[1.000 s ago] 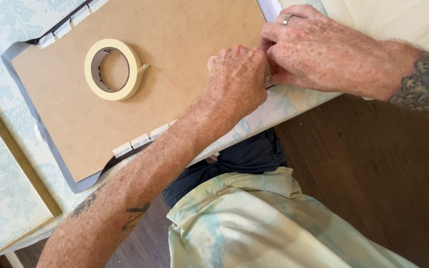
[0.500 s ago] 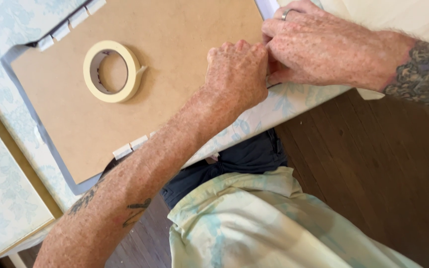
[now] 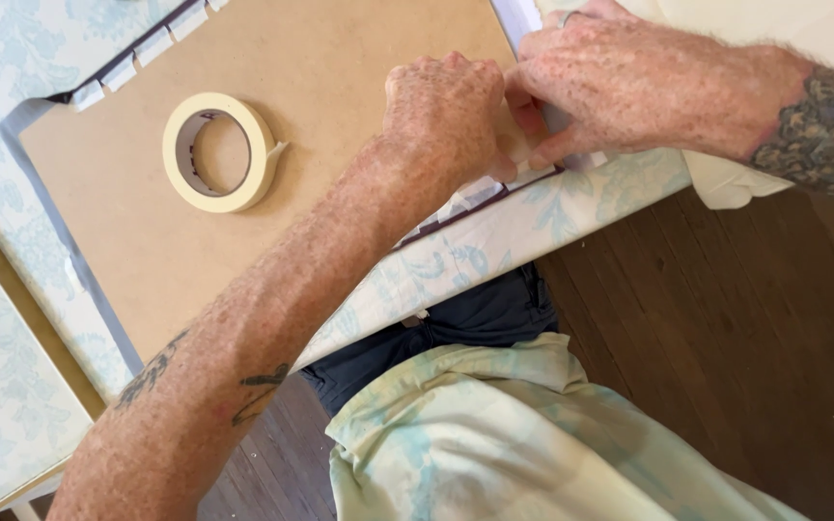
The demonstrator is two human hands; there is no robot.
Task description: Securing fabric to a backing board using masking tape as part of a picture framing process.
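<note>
A brown board (image 3: 320,116) lies on a table covered with a pale floral cloth (image 3: 533,217). Short strips of masking tape (image 3: 480,191) run along its edges. My left hand (image 3: 446,111) rests knuckles up at the board's near right corner, fingers curled and pressing down on the edge. My right hand (image 3: 620,82) meets it from the right, fingertips pinching the tape strip at that same corner; a ring shows on one finger. A roll of cream masking tape (image 3: 222,151) lies flat on the board, to the left of both hands.
A grey sheet edge (image 3: 79,256) shows under the board's left side. A white cloth (image 3: 726,183) hangs off the table at right. A second floral panel (image 3: 2,405) sits lower left. Dark wooden floor (image 3: 726,338) lies below, and my lap is close to the table edge.
Both hands stay at the board's corner, shifting only slightly as the view drifts. The tape roll has not moved on the board.
</note>
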